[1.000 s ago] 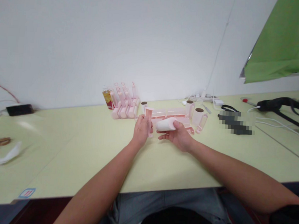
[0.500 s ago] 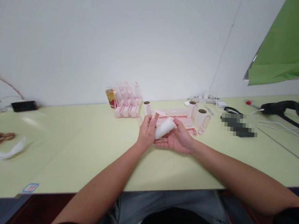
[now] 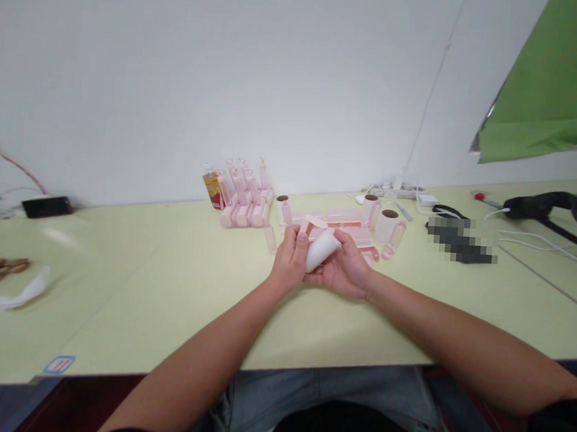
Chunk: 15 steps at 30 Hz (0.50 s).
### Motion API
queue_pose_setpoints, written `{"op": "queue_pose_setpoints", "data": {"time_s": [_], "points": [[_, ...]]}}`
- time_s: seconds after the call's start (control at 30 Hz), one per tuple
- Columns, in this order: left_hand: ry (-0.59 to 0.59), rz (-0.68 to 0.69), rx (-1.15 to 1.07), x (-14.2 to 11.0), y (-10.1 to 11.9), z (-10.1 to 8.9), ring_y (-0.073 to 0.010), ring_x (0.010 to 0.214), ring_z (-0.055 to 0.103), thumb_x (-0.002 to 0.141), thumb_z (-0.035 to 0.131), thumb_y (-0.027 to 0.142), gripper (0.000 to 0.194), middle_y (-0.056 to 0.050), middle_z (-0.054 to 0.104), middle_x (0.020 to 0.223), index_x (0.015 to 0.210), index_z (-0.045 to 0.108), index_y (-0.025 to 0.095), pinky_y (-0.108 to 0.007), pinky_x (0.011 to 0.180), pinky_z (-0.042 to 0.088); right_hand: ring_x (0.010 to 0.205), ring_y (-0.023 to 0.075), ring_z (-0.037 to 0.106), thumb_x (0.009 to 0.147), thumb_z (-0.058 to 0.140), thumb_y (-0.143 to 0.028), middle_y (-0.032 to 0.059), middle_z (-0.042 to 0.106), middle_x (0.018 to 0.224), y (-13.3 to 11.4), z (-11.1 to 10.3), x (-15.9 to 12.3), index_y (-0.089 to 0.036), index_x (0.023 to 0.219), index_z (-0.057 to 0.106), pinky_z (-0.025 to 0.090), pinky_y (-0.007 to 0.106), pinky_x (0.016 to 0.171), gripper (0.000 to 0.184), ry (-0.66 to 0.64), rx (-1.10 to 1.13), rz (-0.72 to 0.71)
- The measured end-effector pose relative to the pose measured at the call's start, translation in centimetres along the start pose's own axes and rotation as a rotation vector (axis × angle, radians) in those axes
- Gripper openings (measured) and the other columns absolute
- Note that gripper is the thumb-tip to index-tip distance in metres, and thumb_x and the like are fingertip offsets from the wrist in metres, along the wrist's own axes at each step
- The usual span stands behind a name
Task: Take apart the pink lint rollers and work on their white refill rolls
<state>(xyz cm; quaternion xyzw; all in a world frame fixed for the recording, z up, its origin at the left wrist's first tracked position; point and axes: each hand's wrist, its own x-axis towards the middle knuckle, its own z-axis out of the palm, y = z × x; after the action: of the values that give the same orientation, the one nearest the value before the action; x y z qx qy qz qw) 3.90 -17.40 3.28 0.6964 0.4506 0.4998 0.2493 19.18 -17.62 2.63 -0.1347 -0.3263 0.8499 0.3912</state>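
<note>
Between my hands, above the table, is a white lint roller roll (image 3: 323, 249), tilted with its upper end to the right. My left hand (image 3: 290, 255) closes on the roll's left side, thumb on top. A pale pink piece (image 3: 316, 223) sticks up by that thumb; how it joins the roll is unclear. My right hand (image 3: 348, 265) supports the roll from below and the right, its thumb at the upper end. Behind the hands lie pink plastic covers (image 3: 344, 216), partly hidden. A clear pink handle (image 3: 270, 239) lies left of my left hand.
Several assembled pink lint rollers (image 3: 245, 207) stand at the back left beside a yellow-red bottle (image 3: 213, 188). White rolls with brown cores (image 3: 385, 228) stand behind the hands. To the right are cables (image 3: 536, 241) and a black tool (image 3: 547, 209). A black phone (image 3: 48, 206) rests far left.
My left hand has shifted slightly right along the roll, covering more of its left end. The pale pink piece by the thumb stands out more. My right hand is nearly unmoved.
</note>
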Motion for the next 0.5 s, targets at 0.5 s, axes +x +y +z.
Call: {"op": "queue_pose_setpoints", "data": {"time_s": [0.5], "points": [[-0.107, 0.226, -0.060, 0.6, -0.1, -1.1, -0.0185, 0.091, 0.055, 0.095, 0.048, 0.053, 0.041, -0.006, 0.059, 0.103, 0.117, 0.050, 0.018, -0.031, 0.083, 0.044, 0.078, 0.0198, 0.064, 0.093, 0.045, -0.049, 0.0087, 0.068, 0.096, 0.5, -0.1, -0.1, -0.019, 0.120, 0.057, 0.059, 0.034, 0.064, 0.043, 0.174, -0.268, -0.097]]}}
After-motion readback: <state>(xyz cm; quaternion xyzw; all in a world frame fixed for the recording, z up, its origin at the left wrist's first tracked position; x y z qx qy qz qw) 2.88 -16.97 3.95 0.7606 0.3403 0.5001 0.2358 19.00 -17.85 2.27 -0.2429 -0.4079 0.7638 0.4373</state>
